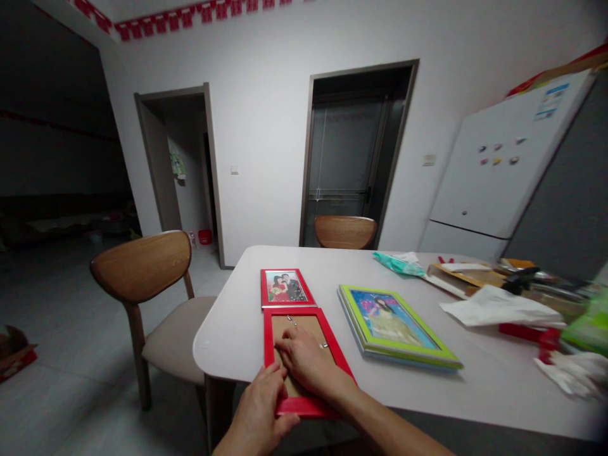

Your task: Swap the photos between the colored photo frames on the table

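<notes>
Pressing down on the backing board of a red frame (306, 358), the right hand (304, 361) lies flat and open, fingers spread toward the frame's far end. The left hand (259, 405) pinches the near left rail. Face down at the near edge of the surface (475, 373), the frame runs lengthwise away from the person. Just beyond it sits a small red photo (285, 287); to the right, a green frame (396, 326).

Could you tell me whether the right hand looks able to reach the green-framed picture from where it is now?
Probably yes: the right hand rests on the red frame's backing, and the green-framed picture lies just beside it, with only bare table between.
</notes>
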Tool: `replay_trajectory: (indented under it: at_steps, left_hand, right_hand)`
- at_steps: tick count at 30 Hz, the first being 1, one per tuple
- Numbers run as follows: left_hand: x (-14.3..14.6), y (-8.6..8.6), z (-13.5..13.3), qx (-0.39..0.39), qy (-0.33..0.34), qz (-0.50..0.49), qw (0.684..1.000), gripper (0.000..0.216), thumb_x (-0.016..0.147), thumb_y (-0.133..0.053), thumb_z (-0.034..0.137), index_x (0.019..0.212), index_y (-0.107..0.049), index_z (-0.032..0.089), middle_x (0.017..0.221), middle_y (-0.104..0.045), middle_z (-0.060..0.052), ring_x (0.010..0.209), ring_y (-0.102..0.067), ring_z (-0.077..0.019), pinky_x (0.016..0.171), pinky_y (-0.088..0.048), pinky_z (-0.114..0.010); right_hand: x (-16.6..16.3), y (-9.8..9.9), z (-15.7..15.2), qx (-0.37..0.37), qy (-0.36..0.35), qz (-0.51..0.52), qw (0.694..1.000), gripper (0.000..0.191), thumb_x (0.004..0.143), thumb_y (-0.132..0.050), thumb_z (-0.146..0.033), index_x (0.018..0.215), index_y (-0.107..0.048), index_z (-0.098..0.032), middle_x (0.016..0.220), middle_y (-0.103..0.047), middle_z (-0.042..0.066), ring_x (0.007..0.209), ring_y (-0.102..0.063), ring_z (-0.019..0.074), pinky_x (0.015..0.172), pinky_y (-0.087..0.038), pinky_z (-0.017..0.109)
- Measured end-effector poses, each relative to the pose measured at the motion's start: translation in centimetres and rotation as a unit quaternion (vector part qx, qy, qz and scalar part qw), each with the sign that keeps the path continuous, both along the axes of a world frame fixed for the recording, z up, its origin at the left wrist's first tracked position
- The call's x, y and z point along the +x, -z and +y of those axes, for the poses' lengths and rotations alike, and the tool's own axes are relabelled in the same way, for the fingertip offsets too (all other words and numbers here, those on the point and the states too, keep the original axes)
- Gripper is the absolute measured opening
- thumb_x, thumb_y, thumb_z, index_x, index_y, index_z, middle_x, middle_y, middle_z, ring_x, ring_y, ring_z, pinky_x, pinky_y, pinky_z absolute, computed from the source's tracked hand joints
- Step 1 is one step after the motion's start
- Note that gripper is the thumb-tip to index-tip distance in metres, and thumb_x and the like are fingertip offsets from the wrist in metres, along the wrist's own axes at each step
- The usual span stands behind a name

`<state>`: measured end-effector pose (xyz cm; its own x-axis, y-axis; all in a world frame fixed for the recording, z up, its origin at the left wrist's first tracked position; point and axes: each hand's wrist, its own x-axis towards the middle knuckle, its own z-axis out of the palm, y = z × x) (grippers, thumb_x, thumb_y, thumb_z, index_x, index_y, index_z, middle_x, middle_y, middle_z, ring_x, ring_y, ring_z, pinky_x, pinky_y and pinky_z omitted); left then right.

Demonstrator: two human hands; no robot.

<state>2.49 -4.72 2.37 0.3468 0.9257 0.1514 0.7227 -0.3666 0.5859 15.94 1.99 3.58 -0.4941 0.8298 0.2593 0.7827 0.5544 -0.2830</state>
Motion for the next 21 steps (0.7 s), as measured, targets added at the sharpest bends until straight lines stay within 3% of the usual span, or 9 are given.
replay_trajectory:
  at_steps: [7,14,21]
  left_hand:
    - [-0.2,-0.2,-0.2,0.004,0.005,-0.014,1.000,0.046,0.057,-0.064,0.020,0.101,-0.056,0.016,0.118,-0.051,-0.009,0.116,-0.037,-0.0208,0.097,-0.031,-0.032]
    - [-0.3,0.5,-0.1,0.001,0.005,-0.001,1.000,0.061,0.055,-0.065,0.019,0.113,-0.046,0.012,0.118,-0.050,-0.012,0.116,-0.037,-0.0217,0.097,-0.030,-0.033]
    - [-0.3,0.6,0.0,0.017,0.015,-0.021,1.000,0.058,0.056,-0.064,0.020,0.111,-0.049,0.015,0.119,-0.050,-0.011,0.114,-0.039,-0.0223,0.096,-0.032,-0.036]
  right_hand:
    - [0.2,0.2,0.6,0.016,-0.034,-0.020,0.999,0.023,0.080,-0.041,-0.024,0.075,-0.062,-0.017,0.080,-0.055,0.004,0.079,-0.046,0.0137,0.070,-0.032,0.023]
    - [-0.6,0.0,1.4,-0.004,0.066,0.027,0.997,0.021,0.076,-0.044,-0.022,0.067,-0.062,-0.016,0.074,-0.057,0.005,0.070,-0.050,0.0123,0.062,-0.034,0.021]
    - [-0.7,0.5,1.2,-0.006,-0.020,0.026,0.999,0.024,0.075,-0.041,-0.017,0.062,-0.062,-0.015,0.070,-0.057,0.003,0.066,-0.049,0.0107,0.060,-0.034,0.020]
